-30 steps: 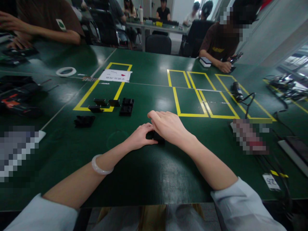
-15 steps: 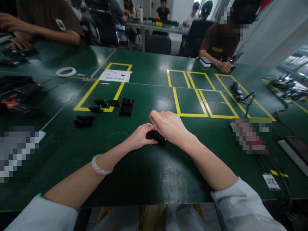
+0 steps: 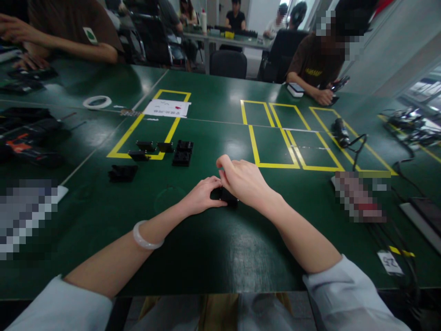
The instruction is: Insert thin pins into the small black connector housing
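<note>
At the middle of the green worktop point(image 3: 179, 262), the left hand point(image 3: 205, 195) holds a small black part point(image 3: 228, 197) between thumb and fingers; the right hand point(image 3: 245, 181) curls over it, its grip hidden, I cannot tell on what. From there, a black angular piece point(image 3: 123, 173) lies at nine o'clock, black plates point(image 3: 145, 146) at ten, a paper sheet point(image 3: 167, 109) at eleven.

Both forearms point(image 3: 303, 232) angle inward
The left hand point(image 3: 203, 195) curves thumb and fingers into a C; the right hand point(image 3: 247, 181) arches close beside it, curled.
</note>
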`<state>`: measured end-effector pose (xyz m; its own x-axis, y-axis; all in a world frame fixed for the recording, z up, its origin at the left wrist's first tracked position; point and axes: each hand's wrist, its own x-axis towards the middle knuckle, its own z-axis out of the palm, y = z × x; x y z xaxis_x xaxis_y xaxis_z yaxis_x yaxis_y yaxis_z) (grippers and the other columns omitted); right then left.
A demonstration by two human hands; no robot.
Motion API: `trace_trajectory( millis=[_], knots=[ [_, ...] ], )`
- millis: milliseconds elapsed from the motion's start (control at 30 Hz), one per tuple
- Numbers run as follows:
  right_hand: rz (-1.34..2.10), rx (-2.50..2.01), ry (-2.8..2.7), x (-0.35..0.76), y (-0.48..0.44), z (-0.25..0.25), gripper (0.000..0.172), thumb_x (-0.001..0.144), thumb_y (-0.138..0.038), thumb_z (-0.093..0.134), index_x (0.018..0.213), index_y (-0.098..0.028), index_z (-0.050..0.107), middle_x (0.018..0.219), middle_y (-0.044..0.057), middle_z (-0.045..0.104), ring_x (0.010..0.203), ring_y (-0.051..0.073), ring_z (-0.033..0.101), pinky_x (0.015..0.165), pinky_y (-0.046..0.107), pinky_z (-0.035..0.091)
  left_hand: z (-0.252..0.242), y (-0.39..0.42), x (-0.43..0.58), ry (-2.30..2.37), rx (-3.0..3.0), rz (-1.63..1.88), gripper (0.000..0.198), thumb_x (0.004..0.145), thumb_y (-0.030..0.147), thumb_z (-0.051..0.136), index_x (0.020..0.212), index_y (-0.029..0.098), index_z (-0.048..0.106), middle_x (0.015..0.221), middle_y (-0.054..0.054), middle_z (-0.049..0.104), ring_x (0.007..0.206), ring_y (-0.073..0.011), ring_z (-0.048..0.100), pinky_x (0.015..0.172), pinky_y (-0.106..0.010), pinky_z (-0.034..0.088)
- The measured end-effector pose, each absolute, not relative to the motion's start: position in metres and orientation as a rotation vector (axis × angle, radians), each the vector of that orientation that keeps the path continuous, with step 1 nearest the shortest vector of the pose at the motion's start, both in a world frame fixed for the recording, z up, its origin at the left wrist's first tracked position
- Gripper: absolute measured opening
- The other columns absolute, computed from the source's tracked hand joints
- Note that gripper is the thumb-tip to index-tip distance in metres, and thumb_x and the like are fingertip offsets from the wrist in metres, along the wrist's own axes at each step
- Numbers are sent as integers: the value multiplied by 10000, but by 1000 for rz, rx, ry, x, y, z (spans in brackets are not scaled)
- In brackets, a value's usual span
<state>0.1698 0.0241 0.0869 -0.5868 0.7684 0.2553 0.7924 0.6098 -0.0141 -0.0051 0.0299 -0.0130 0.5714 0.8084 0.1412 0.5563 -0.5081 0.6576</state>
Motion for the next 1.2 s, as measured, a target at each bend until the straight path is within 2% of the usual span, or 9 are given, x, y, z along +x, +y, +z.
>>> trace_trajectory(
  millis=[133,300,600,900,1200],
  knots=[
    [-123,-1279,-2595,171,22,91,211,952,-225,339,1035,-160,522,792,28,674,671,141,574,624,276,288,-14,30,-6,1090,2241,605,440,741,434,765,1099,211,641,1155,-68,622,1112,-301,565,982,-449,436],
    [-88,-1297,-2649,173,24,95,328,1007,-399,289,1011,-177,531,792,30,686,654,134,567,600,275,253,-11,29,-5,1088,2239,573,436,754,435,753,1109,206,646,1194,-81,620,1156,-315,553,1017,-463,414],
    [-57,-1285,-2600,174,24,93,224,950,-228,334,1073,-175,513,810,21,674,678,136,568,613,273,279,-11,29,-5,1090,2249,568,457,755,435,758,1124,198,629,1227,-92,604,1181,-311,541,1037,-463,401],
    [-177,-1246,-2615,172,25,89,218,970,-253,321,990,-180,526,759,25,662,645,135,554,569,279,230,-13,29,-6,1076,2242,586,445,748,424,760,1118,209,637,1201,-83,621,1185,-316,540,1037,-466,395],
    [-103,-1248,-2610,173,24,89,236,955,-222,302,1020,-170,522,771,21,661,648,133,559,590,268,269,-17,31,-7,1067,2253,591,435,751,439,756,1102,212,637,1219,-76,613,1193,-308,532,1029,-458,399]
  ],
)
